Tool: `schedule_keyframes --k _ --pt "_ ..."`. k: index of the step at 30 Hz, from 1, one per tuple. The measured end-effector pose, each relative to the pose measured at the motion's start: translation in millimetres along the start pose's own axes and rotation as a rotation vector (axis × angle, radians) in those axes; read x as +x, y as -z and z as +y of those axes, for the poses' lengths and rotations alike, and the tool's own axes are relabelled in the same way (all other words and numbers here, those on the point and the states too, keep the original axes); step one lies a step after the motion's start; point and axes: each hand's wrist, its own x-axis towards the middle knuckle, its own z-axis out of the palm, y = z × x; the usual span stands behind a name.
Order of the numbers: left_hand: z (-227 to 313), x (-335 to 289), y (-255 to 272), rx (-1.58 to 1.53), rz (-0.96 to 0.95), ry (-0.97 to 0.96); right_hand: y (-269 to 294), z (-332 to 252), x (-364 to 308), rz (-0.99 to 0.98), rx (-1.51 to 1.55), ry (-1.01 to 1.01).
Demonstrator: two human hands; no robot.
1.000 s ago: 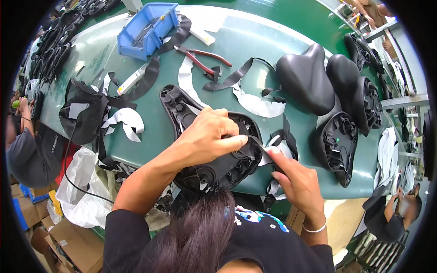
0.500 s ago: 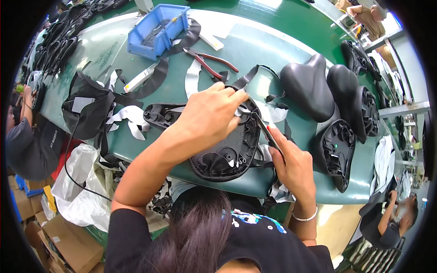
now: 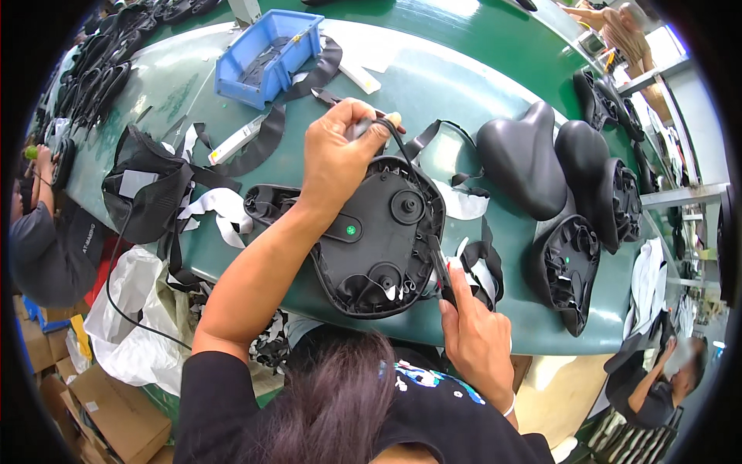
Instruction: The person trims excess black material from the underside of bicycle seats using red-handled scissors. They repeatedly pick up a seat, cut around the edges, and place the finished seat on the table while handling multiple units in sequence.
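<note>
An upside-down black bicycle saddle lies on the green table in front of me, its underside and folded cover edge showing. Above its far edge, my left hand is closed on a thin black strip stretched up from the saddle's rim. At the saddle's right edge, my right hand grips a utility knife, the blade lying against the folded cover. Red-handled pliers are mostly hidden behind my left hand. Black and white offcuts lie just right of the knife.
More saddles stand at the right. A blue bin with black scraps sits at the far left, near a small white box. A black mesh cover lies left. Other people sit at both sides; cardboard boxes stand lower left.
My left hand has lifted away from the saddle toward the far side, pulling the black strip up. My right hand has brought the knife nearer me along the right edge.
</note>
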Motion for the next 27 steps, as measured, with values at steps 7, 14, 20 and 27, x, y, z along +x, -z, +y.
schedule_keyframes --k 7,14,20,27 --pt "-5.0 -31.3 15.5 -0.038 -0.095 -0.135 29.3 48.1 67.6 0.044 0.037 0.301" --pt "2.8 -33.4 14.9 0.337 -0.161 -0.537 18.3 52.8 102.2 0.062 -0.151 0.452" --pt "8.2 -30.3 33.4 -0.557 0.167 -0.177 20.1 23.2 37.6 0.037 -0.14 0.184" --pt "27.9 -38.4 8.4 0.845 -0.38 -0.363 21.6 43.0 57.8 -0.029 0.151 0.099"
